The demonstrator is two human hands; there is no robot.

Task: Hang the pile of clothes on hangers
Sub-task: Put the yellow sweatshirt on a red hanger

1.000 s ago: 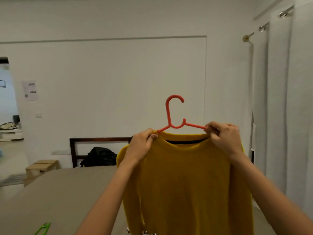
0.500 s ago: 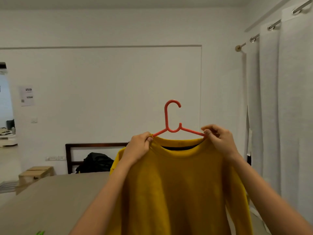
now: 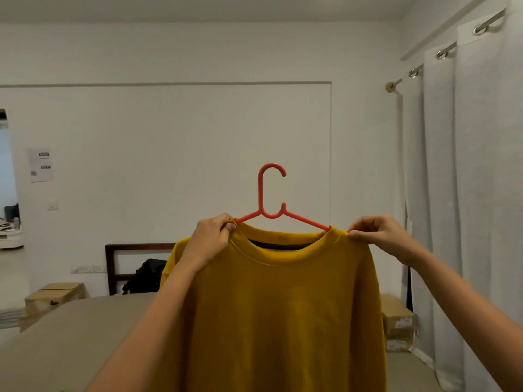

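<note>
The sweater [image 3: 283,306] hangs in mid-air in front of the person, above the bed [image 3: 70,335], already threaded on the red hanger [image 3: 261,193]. The hanger's long axis runs left to right, level between the two hands. The left hand [image 3: 212,239] pinches the left shoulder right at the collar, its fingers [image 3: 230,226] closed on the cloth where the hanger arm goes under. The right hand [image 3: 379,236] pinches the right shoulder farther out, past the collar rib.

The hook stands up and between the hands, above both sets of fingers, with its stem left of centre and its open side facing right. That puts the left hand nearer the stem (the right would have to reach across the collar). Neither hand touches the hook itself. The garment looks seated, so the likely next move is for one hand to let go of the cloth and take the hook, while the other steadies the shoulder.
</note>
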